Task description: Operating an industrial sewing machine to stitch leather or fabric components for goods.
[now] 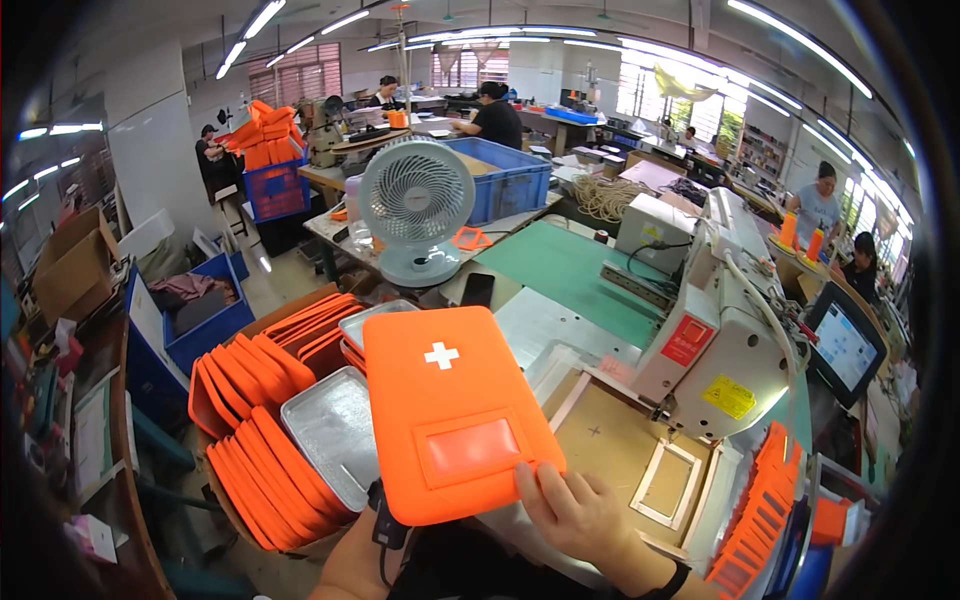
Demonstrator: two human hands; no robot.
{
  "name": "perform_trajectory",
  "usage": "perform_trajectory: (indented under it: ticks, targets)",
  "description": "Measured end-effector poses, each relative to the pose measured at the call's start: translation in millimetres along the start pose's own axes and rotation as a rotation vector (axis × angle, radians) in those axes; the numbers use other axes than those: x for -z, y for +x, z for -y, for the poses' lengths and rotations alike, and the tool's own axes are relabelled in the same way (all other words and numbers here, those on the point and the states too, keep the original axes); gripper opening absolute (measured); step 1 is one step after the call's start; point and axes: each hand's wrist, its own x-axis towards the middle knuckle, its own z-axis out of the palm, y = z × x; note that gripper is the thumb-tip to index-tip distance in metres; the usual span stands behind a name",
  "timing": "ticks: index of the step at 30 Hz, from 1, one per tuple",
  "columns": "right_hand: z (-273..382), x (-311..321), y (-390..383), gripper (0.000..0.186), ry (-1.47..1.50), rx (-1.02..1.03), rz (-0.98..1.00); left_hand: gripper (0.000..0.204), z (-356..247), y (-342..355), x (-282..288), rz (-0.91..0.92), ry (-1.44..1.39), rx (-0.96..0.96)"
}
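An orange first-aid case (400, 400) with a white cross and a clear-windowed label pocket is raised in front of me, tilted. My right hand (575, 510) is closed on its lower right corner, fingers on the front face. The forearm of my left hand (362, 550) runs up behind the case's lower left side; the case hides that hand's fingers. To the left, a cardboard box (222, 478) holds several stacked orange case shells (270, 480) and a silvery metal tray (335, 430).
A sewing machine (690, 330) stands at right above a tan template board (600, 450) with a white frame. Beside it are a touchscreen (845, 340) and a row of orange pieces (755, 515). A fan (417, 205), phone (478, 290) and blue crate (505, 190) lie beyond. Other people sit farther back.
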Motion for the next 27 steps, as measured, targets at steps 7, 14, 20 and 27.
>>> perform_trajectory:
  ticks: [7,14,20,27]
  targets:
    - [5,3,10,0.042,0.05,0.036,0.068,0.054,0,1,5,-0.046,-0.011,-0.026]
    - [14,2,15,0.036,0.031,0.07,0.069,0.059,-4,-6,10,-0.079,0.026,-0.061]
    - [21,2,10,0.038,0.043,0.074,0.083,0.064,-9,-15,10,-0.1,0.088,-0.096]
    - [43,-16,23,0.043,0.5,-0.316,-0.008,0.07,-31,-32,9,-0.209,0.265,-0.219]
